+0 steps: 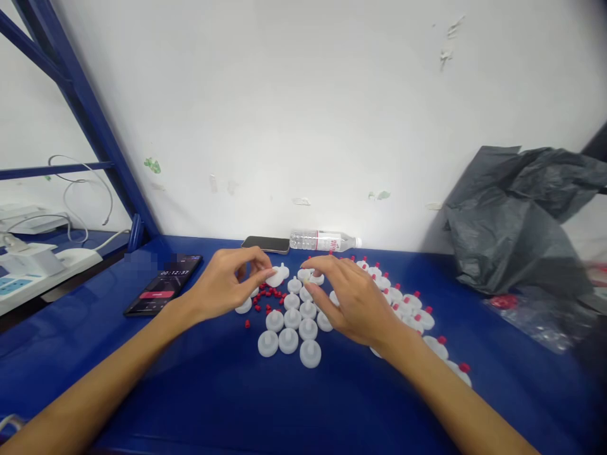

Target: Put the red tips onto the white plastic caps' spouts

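My left hand [237,278] pinches a white nozzle cap [279,275], a round disc with a short spout, between thumb and fingers. My right hand [348,294] hovers over more white caps, its thumb and index finger apart with a gap between them; some caps lie behind its fingers. Several bare white nozzle caps [292,318] stand spout-up on the blue table between my hands. Small red tips [269,291] lie scattered beside them, below the held cap. Right of my right hand are rows of white caps with red tips [411,302] fitted on their spouts, partly hidden by that hand.
A blue table [213,379] meets a white wall. A clear bottle [325,241] lies at the back beside a dark phone [266,244]. Another phone [164,287] shows a running timer at left. A power strip [47,278] sits far left, a grey plastic bag [516,215] at right.
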Tool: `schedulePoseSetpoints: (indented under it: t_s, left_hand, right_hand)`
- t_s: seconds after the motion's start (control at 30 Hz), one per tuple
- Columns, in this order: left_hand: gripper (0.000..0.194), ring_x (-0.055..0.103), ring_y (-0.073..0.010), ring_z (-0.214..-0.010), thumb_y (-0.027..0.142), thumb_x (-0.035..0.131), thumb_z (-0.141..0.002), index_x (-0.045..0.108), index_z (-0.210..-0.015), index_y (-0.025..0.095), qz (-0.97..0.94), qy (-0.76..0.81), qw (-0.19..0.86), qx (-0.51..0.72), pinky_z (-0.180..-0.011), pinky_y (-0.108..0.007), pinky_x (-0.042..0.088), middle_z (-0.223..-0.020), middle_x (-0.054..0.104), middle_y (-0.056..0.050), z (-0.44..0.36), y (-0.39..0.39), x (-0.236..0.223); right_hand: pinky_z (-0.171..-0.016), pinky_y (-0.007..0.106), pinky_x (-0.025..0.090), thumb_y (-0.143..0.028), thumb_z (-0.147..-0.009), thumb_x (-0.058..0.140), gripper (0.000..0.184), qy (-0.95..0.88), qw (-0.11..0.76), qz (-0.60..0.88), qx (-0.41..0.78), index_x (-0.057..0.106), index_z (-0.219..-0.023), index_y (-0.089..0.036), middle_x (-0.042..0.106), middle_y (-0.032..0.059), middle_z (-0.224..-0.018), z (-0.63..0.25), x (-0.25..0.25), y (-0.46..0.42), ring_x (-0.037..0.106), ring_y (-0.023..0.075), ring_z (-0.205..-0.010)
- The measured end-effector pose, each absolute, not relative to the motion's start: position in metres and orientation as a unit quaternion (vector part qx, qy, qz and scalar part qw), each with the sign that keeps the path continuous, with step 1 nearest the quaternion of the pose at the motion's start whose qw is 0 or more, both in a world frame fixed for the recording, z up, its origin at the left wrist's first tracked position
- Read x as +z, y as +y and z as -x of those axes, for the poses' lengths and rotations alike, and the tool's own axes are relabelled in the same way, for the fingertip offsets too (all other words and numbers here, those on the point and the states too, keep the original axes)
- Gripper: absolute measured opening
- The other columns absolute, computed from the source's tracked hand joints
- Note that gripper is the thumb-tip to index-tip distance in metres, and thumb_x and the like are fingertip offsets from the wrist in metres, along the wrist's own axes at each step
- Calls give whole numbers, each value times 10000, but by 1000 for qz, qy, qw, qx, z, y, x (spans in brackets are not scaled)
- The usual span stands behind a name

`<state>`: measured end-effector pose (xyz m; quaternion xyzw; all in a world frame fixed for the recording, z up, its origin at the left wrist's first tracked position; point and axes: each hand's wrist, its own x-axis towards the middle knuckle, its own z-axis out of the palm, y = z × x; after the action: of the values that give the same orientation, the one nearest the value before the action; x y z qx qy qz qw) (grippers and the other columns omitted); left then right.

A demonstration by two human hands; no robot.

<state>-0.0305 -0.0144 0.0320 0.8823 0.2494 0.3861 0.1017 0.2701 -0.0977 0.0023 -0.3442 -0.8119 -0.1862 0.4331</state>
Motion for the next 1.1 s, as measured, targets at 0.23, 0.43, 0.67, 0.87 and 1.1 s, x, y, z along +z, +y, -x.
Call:
schedulePoseSetpoints:
  t_s: [0.23,0.43,0.67,0.87,1.1]
  left_hand:
    - [368,511,-122,-526,432,779,-1126,730,-803,264,-908,305,184,220,-524,-248,366,-598,680,73,51,-9,54]
    - [381,468,-141,-508,391,798,-1050,641,-720,282,-922,291,238,91,-504,-291,285,-630,654,68,66,-13,59]
    - [321,602,-120,-441,306,801,-1028,726,-717,275,-953,246,162,73,-445,-270,312,-583,743,55,75,11,19]
    - [447,554,-71,-405,465,796,-1128,767,-719,287,-975,165,79,124,-456,-340,275,-552,718,48,79,29,-1]
    - [666,496,-100,-443,634,655,-1272,651,-717,265,-941,268,48,202,-515,-331,334,-523,601,57,57,12,19]
  right_hand:
    - [-948,472,779,-204,-1249,625,284,-809,412,362,-211,853,-1395,-292,1009,41,-1236,-271,3,-96,964,279,-1023]
    - [-943,459,732,-199,-1262,586,317,-792,410,402,-208,889,-1298,-285,1000,44,-1153,-277,9,-95,930,275,-974]
    - [-867,419,681,-209,-1275,591,294,-772,424,414,-231,882,-1241,-232,955,51,-1030,-285,11,-93,851,256,-848]
    - [-903,425,675,-243,-1290,567,328,-784,396,433,-201,896,-1283,-243,960,51,-1062,-281,5,-91,849,259,-878]
    - [-1170,543,738,-351,-1349,524,436,-836,289,448,-131,947,-1416,-277,994,104,-1395,-278,-10,-85,918,327,-1314]
